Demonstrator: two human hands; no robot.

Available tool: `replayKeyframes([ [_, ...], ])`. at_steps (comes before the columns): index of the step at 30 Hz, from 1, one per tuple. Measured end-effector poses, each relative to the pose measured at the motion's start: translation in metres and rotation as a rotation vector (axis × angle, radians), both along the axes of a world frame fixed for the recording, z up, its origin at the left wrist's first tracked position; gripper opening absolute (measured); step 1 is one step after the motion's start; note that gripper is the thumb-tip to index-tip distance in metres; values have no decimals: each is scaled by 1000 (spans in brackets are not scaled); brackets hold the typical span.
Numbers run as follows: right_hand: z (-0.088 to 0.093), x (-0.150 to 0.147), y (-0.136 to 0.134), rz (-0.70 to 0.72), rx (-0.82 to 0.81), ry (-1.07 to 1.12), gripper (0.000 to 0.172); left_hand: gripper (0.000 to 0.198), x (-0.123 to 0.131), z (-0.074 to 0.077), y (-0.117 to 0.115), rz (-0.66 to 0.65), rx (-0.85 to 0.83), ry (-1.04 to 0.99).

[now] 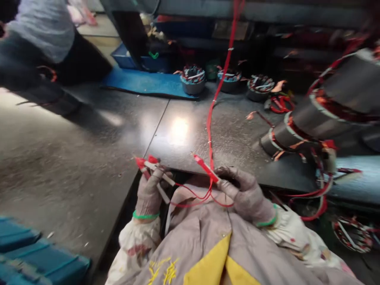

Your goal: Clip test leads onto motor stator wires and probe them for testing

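My left hand (150,190), in a grey knitted glove with a green cuff edge, is closed around two test probes (150,164) with red tips and whitish handles. In my gloved right hand (247,196) a third test probe (204,166), mostly red, points up and to the left. Thin red wires run from the probes and meet between my hands. From there a red cable (212,114), tied at intervals, rises to the top of the view. All three tips are in the air above the near edge of the dark bench (190,146), touching nothing I can see.
Wound motor stators (192,81) stand along the back of the bench, near a blue mat (142,83). Larger stator cylinders (314,114) with copper windings lie stacked at the right. Blue crates (44,257) sit at lower left. Another person (41,43) is at the upper left.
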State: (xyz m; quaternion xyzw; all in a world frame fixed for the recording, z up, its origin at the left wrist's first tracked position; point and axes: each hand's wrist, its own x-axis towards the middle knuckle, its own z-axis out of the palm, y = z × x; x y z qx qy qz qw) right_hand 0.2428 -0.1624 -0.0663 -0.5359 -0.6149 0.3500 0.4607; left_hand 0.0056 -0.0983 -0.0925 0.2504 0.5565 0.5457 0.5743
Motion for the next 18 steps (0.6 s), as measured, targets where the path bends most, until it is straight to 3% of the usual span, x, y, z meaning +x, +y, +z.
replayKeyframes([
  [3,0,-11,4,120,198,-123,36,55,45,13,-7,-350,-31,-126],
  [5,-2,-1,1,130,226,-201,34,57,73,24,-7,-435,-3,-130],
  [7,-7,32,-17,-164,229,-251,25,63,92,32,-1,-456,-3,-91],
  [10,-19,102,-51,-854,197,-370,25,76,102,37,19,-445,-28,6],
  [12,-26,146,-58,-1066,96,-381,35,75,105,36,38,-460,-24,73],
  [15,-28,185,-34,-947,-119,-178,42,74,110,38,69,-515,68,162],
  [18,-23,194,-2,-788,-171,-44,42,68,110,49,103,-489,211,256],
])
